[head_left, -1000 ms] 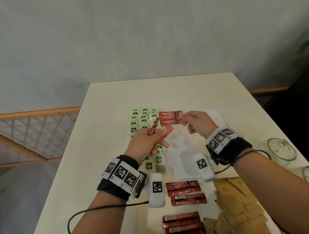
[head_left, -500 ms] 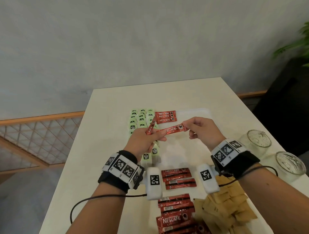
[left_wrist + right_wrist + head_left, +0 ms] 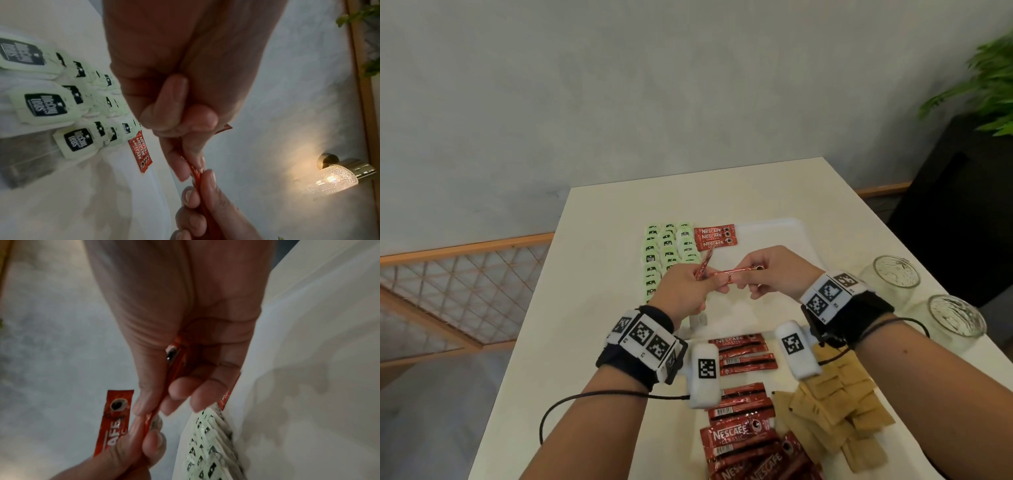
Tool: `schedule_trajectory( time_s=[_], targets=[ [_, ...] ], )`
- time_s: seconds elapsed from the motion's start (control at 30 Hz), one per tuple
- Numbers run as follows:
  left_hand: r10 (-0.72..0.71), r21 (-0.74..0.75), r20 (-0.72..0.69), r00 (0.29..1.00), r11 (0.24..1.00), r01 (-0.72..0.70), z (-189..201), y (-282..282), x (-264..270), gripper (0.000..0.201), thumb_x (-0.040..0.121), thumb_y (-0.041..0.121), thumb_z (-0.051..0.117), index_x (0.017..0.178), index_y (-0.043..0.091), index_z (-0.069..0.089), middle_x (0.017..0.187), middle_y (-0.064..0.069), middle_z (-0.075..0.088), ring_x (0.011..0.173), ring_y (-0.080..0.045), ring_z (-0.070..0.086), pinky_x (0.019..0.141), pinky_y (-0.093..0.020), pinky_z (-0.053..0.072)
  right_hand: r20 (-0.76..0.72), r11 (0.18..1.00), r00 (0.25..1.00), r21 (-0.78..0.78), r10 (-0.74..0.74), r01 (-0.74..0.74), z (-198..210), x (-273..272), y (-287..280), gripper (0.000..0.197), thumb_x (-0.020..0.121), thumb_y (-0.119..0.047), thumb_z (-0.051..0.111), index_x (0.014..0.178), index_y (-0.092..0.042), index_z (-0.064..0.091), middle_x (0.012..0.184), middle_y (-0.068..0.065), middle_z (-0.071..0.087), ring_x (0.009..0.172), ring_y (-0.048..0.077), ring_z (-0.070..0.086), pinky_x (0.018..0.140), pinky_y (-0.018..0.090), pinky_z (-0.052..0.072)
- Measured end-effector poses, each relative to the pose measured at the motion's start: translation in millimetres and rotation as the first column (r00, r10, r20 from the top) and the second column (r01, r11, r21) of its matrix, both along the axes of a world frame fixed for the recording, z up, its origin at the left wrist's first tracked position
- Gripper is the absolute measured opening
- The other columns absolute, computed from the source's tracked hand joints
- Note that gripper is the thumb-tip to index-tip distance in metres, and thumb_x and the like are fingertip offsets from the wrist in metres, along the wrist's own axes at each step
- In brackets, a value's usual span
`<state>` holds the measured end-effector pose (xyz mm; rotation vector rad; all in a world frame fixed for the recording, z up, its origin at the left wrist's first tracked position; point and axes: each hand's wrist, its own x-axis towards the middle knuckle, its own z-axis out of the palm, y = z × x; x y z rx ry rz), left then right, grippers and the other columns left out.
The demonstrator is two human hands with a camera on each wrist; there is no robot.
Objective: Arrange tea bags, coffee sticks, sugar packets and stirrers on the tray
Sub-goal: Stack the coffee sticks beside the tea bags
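Hands (image 3: 774, 274) have drawn closer together along the shared coffee stick (image 3: 736, 273).

Black wristbands (image 3: 640, 356), white tag-printed blocks, cables.

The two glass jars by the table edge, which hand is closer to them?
Right. The right hand hovers over the tray just left of the glass jars; the left hand is farther off, above the tea bags.

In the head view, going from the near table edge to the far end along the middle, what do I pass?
Loose coffee sticks → four coffee sticks in a group → stick held between left hand and right hand → three placed coffee sticks → tray's far rim.
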<state>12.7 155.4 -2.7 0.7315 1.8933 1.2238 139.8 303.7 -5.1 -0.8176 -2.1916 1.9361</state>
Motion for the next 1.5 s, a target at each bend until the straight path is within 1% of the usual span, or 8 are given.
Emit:
schedule_trajectory(
  time_s=[0.17, 0.37, 0.47, 0.6, 0.73, 0.97, 1.23, 1.5],
  targets=[
    [0.038, -0.005, -0.047, 0.998, 0.999, -0.038, -4, 6, -9, 0.016, 0.091, 0.023, 0.068, 0.088, 0.009, 0.076, 0.098, -0.031, 0.068, 0.034, -0.008, 0.036, 0.037, -0.019, 0.031, -0.001, 0.991, 0.995, -0.096, -0.097, 0.097, -6, 2, 15, 0.005, 0.084, -0.009, 0.073, 0.087, -0.005, 0.071, 0.073, 0.008, 0.07, 0.057, 0.01, 0.06, 0.06, 0.026, 0.058],
    [0.111, -0.009, -0.053, 0.992, 0.994, -0.111, -6, 16, -23, 0.02, 0.091, 0.026, 0.069, 0.097, 0.008, 0.073, 0.078, -0.008, 0.073, 0.032, -0.004, 0.033, 0.034, -0.017, 0.029, 0.018, 0.983, 0.997, -0.168, -0.073, 0.075, -10, -12, 35, 0.017, 0.094, -0.005, 0.058, 0.106, 0.002, 0.067, 0.086, 0.013, 0.072, 0.07, 0.016, 0.067, 0.07, 0.032, 0.061],
    [0.161, -0.024, -0.046, 0.986, 0.986, -0.163, -6, 17, -36, 0.029, 0.088, 0.041, 0.069, 0.095, 0.013, 0.07, 0.068, -0.001, 0.067, 0.033, -0.005, 0.035, 0.035, -0.018, 0.03, 0.069, 0.981, 0.984, -0.096, -0.163, 0.17, -21, -23, 50, 0.017, 0.093, -0.006, 0.061, 0.106, 0.0, 0.069, 0.084, 0.007, 0.067, 0.069, 0.014, 0.061, 0.069, 0.031, 0.06],
    [0.254, -0.031, -0.102, 0.962, 0.966, -0.259, -7, 14, -55, 0.058, 0.086, 0.062, 0.06, 0.094, 0.005, 0.068, 0.06, 0.003, 0.052, 0.04, -0.008, 0.037, 0.038, -0.019, 0.031, 0.27, 0.96, 0.932, 0.207, -0.242, 0.19, -45, -34, 70, 0.015, 0.091, -0.021, 0.066, 0.103, -0.015, 0.072, 0.072, -0.001, 0.058, 0.058, 0.012, 0.05, 0.054, 0.021, 0.051],
    [0.326, 0.0, -0.021, 0.945, 0.945, -0.326, -7, 15, -65, 0.052, 0.088, 0.063, 0.055, 0.094, 0.014, 0.069, 0.057, 0.005, 0.043, 0.044, -0.01, 0.032, 0.04, -0.022, 0.027, 0.308, 0.922, 0.9, 0.327, -0.309, 0.204, -66, -53, 79, 0.014, 0.086, -0.022, 0.072, 0.099, -0.018, 0.072, 0.08, -0.002, 0.062, 0.054, 0.007, 0.044, 0.045, 0.013, 0.035],
    [0.353, -0.011, -0.066, 0.933, 0.935, -0.355, -17, 23, -68, 0.055, 0.091, 0.069, 0.043, 0.085, 0.022, 0.07, 0.053, 0.011, 0.042, 0.048, -0.008, 0.038, 0.048, -0.025, 0.03, 0.376, 0.899, 0.843, 0.357, -0.386, 0.253, -73, -90, 97, 0.046, 0.071, -0.032, 0.085, 0.1, -0.018, 0.053, 0.088, -0.001, 0.055, 0.083, 0.02, 0.053, 0.065, 0.029, 0.04],
    [0.374, 0.002, 0.004, 0.928, 0.928, -0.374, -25, 30, -72, 0.045, 0.099, 0.034, 0.028, 0.084, 0.012, 0.064, 0.055, 0.005, 0.037, 0.047, -0.012, 0.032, 0.044, -0.026, 0.026, 0.39, 0.888, 0.821, 0.367, -0.417, 0.277, -73, -104, 101, 0.048, 0.072, -0.028, 0.084, 0.109, -0.014, 0.057, 0.101, 0.002, 0.056, 0.091, 0.019, 0.052, 0.076, 0.028, 0.038],
    [0.305, 0.038, 0.086, 0.948, 0.95, -0.309, -27, 21, -73, 0.021, 0.098, 0.022, 0.045, 0.088, 0.01, 0.059, 0.063, 0.004, 0.043, 0.045, -0.008, 0.033, 0.039, -0.021, 0.026, 0.363, 0.877, 0.822, 0.372, -0.44, 0.305, -74, -109, 99, 0.045, 0.07, -0.035, 0.085, 0.098, -0.018, 0.055, 0.097, 0.001, 0.058, 0.09, 0.019, 0.055, 0.078, 0.029, 0.042]
  ],
)
